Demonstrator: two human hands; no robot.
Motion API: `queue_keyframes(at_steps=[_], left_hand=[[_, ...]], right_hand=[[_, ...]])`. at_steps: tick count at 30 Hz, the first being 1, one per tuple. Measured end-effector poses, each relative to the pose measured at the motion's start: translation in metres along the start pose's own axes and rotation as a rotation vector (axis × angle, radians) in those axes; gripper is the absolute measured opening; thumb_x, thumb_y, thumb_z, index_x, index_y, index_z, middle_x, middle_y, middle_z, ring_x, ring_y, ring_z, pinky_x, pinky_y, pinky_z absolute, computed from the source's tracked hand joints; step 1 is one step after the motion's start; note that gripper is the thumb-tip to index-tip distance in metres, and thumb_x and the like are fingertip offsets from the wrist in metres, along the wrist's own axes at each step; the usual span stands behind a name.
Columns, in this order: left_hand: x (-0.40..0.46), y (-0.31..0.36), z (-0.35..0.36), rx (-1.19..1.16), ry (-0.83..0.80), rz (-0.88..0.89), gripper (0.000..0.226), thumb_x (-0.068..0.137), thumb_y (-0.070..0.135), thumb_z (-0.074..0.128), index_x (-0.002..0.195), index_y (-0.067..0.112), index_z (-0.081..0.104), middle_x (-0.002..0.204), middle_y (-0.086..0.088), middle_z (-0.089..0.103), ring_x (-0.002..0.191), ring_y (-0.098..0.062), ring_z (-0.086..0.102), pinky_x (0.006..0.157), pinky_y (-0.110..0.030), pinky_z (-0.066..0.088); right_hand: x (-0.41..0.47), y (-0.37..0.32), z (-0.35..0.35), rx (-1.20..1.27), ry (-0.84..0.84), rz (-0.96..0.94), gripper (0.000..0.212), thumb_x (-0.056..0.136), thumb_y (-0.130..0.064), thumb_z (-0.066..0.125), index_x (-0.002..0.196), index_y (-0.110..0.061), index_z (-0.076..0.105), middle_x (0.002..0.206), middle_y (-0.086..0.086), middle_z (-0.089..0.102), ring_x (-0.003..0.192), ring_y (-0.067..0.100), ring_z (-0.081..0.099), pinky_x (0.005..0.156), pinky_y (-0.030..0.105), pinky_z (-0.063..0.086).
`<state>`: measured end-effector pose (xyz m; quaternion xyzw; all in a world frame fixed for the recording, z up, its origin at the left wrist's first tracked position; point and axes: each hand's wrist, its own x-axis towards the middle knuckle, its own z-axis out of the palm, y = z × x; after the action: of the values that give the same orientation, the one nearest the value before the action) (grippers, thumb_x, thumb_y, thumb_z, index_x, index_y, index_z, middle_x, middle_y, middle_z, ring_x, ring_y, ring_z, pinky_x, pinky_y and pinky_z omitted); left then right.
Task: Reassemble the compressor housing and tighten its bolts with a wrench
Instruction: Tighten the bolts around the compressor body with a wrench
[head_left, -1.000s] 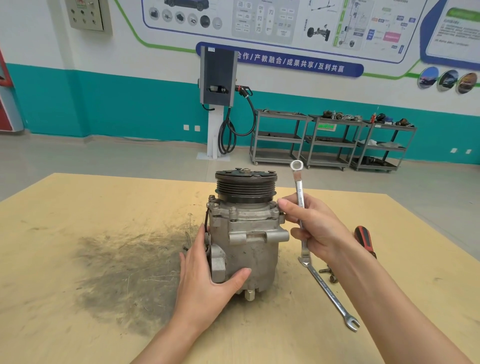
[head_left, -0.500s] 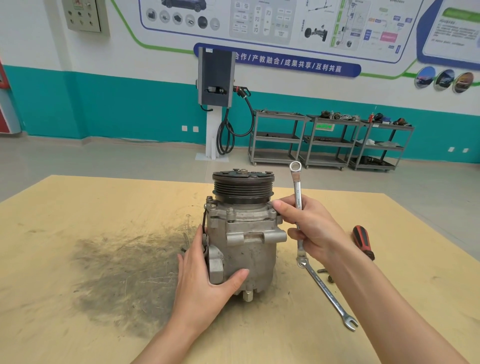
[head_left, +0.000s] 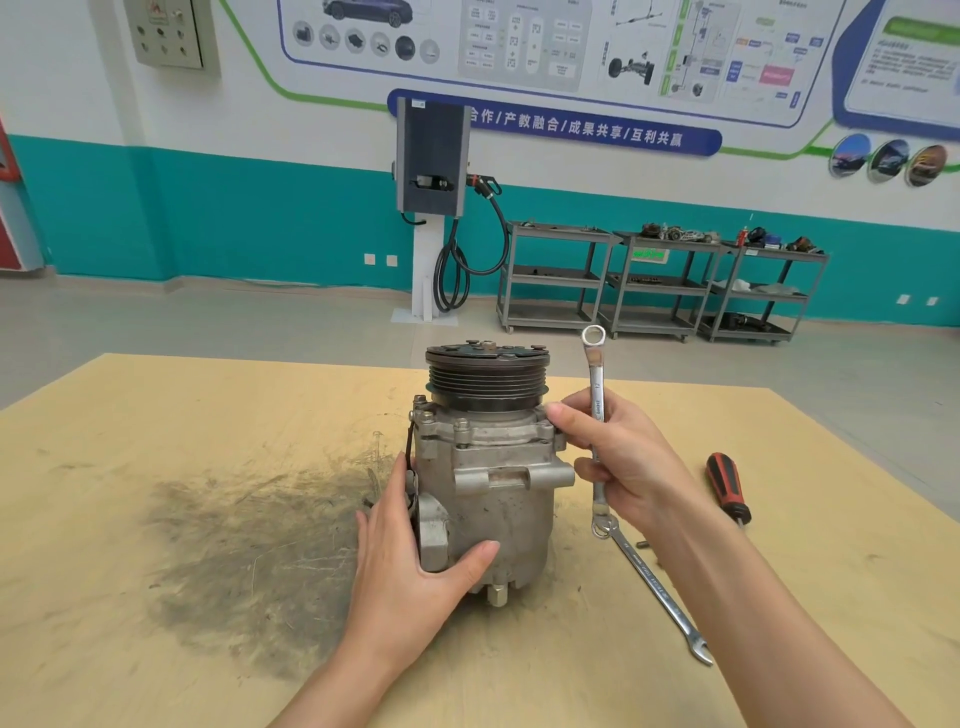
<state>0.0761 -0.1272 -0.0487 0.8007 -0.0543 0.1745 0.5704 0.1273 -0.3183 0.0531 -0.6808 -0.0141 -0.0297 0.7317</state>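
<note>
A: Where does the compressor (head_left: 488, 467) stand?

B: Upright on the wooden table (head_left: 156, 415), pulley upward. The left hand (head_left: 410, 561) wraps its lower side, thumb (head_left: 475, 558) across the front, fingers hidden behind.

A: And the right hand (head_left: 623, 462)?

B: Its curled fingers grip a wrench (head_left: 597, 410) upright, fingertips touching the housing's top edge. A second wrench (head_left: 654, 582) lies just below them; a screwdriver (head_left: 727, 488) lies beyond.

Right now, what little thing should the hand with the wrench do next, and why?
Probably tip the wrench over and set its ring end on a bolt at the housing's top edge. The right hand holds it upright beside the compressor, on no bolt yet, while the left hand steadies the body.
</note>
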Motion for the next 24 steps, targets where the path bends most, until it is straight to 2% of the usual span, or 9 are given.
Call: queue_keyframes(at_steps=[2, 5, 7, 9, 11, 14, 17, 19, 24], left_hand=[[0.0, 0.0, 0.0, 0.003, -0.005, 0.005, 0.116, 0.054, 0.076, 0.063, 0.149, 0.046, 0.005, 0.149, 0.027, 0.029, 0.146, -0.004, 0.017, 0.122, -0.049, 0.014], [0.001, -0.001, 0.0, 0.003, -0.001, 0.014, 0.115, 0.054, 0.076, 0.063, 0.149, 0.045, 0.006, 0.148, 0.027, 0.03, 0.144, -0.003, 0.019, 0.122, -0.05, 0.015], [0.001, -0.001, 0.0, 0.01, 0.0, 0.006, 0.119, 0.054, 0.076, 0.064, 0.153, 0.04, 0.009, 0.149, 0.022, 0.032, 0.145, -0.006, 0.019, 0.122, -0.05, 0.015], [0.001, -0.001, 0.0, 0.014, -0.001, 0.004, 0.119, 0.054, 0.076, 0.064, 0.153, 0.04, 0.009, 0.144, 0.031, 0.03, 0.145, -0.005, 0.02, 0.122, -0.05, 0.016], [0.001, -0.002, 0.0, 0.014, -0.004, 0.006, 0.118, 0.053, 0.076, 0.064, 0.151, 0.042, 0.008, 0.139, 0.04, 0.024, 0.144, -0.003, 0.02, 0.122, -0.05, 0.016], [0.0, -0.002, 0.0, 0.012, -0.001, 0.006, 0.117, 0.054, 0.076, 0.064, 0.15, 0.044, 0.006, 0.145, 0.032, 0.028, 0.145, -0.003, 0.018, 0.122, -0.05, 0.014], [0.0, -0.002, 0.0, 0.008, 0.003, 0.017, 0.112, 0.054, 0.076, 0.063, 0.146, 0.05, 0.003, 0.144, 0.038, 0.024, 0.144, 0.0, 0.017, 0.122, -0.049, 0.014], [0.0, -0.002, 0.0, 0.005, -0.003, 0.01, 0.111, 0.054, 0.077, 0.063, 0.143, 0.053, 0.001, 0.143, 0.037, 0.024, 0.145, -0.001, 0.017, 0.122, -0.049, 0.014], [0.0, -0.004, 0.001, -0.002, 0.003, 0.012, 0.116, 0.054, 0.077, 0.063, 0.149, 0.046, 0.005, 0.15, 0.023, 0.03, 0.145, -0.003, 0.018, 0.122, -0.05, 0.015]], right_hand=[[-0.001, 0.0, -0.002, -0.01, -0.046, 0.012, 0.006, 0.086, -0.015, 0.069, 0.088, -0.01, 0.065, 0.074, 0.0, 0.052, 0.058, 0.005, 0.037, 0.038, 0.016, 0.022], [-0.001, 0.001, -0.006, 0.003, -0.072, 0.044, 0.012, 0.092, -0.016, 0.06, 0.096, -0.009, 0.07, 0.082, 0.002, 0.054, 0.064, 0.008, 0.038, 0.038, 0.016, 0.019], [-0.001, 0.0, -0.006, -0.015, -0.069, 0.042, 0.012, 0.093, -0.015, 0.06, 0.094, -0.009, 0.069, 0.085, 0.005, 0.054, 0.064, 0.008, 0.038, 0.038, 0.016, 0.019], [0.0, -0.001, -0.003, -0.026, -0.057, 0.043, 0.006, 0.09, -0.015, 0.064, 0.09, -0.009, 0.065, 0.084, 0.007, 0.051, 0.061, 0.007, 0.036, 0.037, 0.016, 0.021], [0.001, -0.002, 0.0, -0.014, -0.028, 0.042, 0.013, 0.085, -0.012, 0.07, 0.08, -0.012, 0.059, 0.077, 0.005, 0.052, 0.056, 0.006, 0.037, 0.036, 0.016, 0.022], [0.002, -0.003, 0.0, -0.001, -0.018, 0.03, 0.018, 0.083, -0.011, 0.072, 0.076, -0.012, 0.056, 0.067, 0.0, 0.052, 0.052, 0.004, 0.038, 0.036, 0.016, 0.022], [0.0, -0.002, -0.006, 0.015, -0.073, 0.055, 0.005, 0.087, -0.015, 0.066, 0.088, -0.01, 0.064, 0.074, 0.0, 0.048, 0.057, 0.005, 0.037, 0.039, 0.016, 0.018], [-0.001, -0.001, -0.01, 0.038, -0.095, 0.078, 0.009, 0.09, -0.015, 0.062, 0.094, -0.009, 0.068, 0.08, 0.002, 0.051, 0.06, 0.006, 0.039, 0.04, 0.017, 0.018], [0.0, 0.0, -0.006, -0.013, -0.078, 0.045, 0.004, 0.088, -0.011, 0.065, 0.086, -0.011, 0.063, 0.075, 0.001, 0.049, 0.057, 0.005, 0.038, 0.037, 0.015, 0.021]])
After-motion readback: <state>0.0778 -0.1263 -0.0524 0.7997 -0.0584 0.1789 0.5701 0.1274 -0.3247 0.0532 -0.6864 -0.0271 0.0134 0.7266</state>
